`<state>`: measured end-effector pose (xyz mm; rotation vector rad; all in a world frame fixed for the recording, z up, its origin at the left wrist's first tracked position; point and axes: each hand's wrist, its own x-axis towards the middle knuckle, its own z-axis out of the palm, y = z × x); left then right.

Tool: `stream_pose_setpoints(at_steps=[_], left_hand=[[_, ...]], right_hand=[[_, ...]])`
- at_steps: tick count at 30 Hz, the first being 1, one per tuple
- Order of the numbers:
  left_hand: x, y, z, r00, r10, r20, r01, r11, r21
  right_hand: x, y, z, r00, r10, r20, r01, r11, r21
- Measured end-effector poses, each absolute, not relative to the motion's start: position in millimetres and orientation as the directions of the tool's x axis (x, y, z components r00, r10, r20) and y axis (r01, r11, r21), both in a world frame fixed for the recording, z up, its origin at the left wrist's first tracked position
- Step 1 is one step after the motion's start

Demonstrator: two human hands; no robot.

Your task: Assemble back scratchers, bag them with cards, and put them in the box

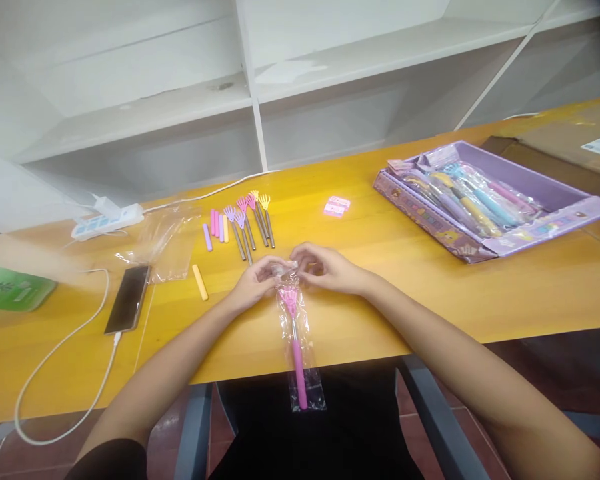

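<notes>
A pink back scratcher (299, 363) lies inside a clear plastic bag (310, 333), its hand-shaped head toward the far side and its handle end past the table's front edge. My left hand (257, 285) pinches the bag's top end from the left. From the right, my right hand (327, 268) grips that same end, fingers curled. Beyond my left hand lie several back scratcher heads with metal rods (250, 217) in purple, pink and yellow. Loose handle sleeves (219, 225) sit beside them, and one yellow sleeve (200, 282) lies nearer. Small pink cards (337, 205) rest farther back.
On the right stands a purple display box (490, 250) with bagged back scratchers, and a cardboard box (570, 133) behind it. To the left are a phone (127, 299) on a white cable, empty clear bags (173, 247), a power strip (107, 221) and a green package (17, 287).
</notes>
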<state>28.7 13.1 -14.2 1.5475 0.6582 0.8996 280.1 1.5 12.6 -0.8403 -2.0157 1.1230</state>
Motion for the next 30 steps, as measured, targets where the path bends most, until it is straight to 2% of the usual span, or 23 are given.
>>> stream_pose_setpoints(at_steps=[14,18,23,30], left_hand=[[28.7,16.5,-22.2,0.545,0.834,0.09,-0.074,-0.059,0.996],[27.4,18.6,-24.2,0.555,0.827,0.093,-0.067,-0.067,0.995],[26.4,19.5,-25.9,0.568,0.818,0.086,-0.027,-0.085,0.996],[30.2,11.9,-26.2,0.624,0.775,0.104,0.007,-0.139,0.99]], right_hand=[[284.2,4.0,13.7,-0.571,0.771,0.282,0.284,0.507,-0.814],[286.0,5.2,12.7,-0.571,0.757,0.317,0.299,0.552,-0.778],[287.0,4.8,12.8,-0.569,0.717,0.401,0.349,0.653,-0.672],[284.3,3.0,12.9,-0.563,0.748,0.352,0.385,0.614,-0.689]])
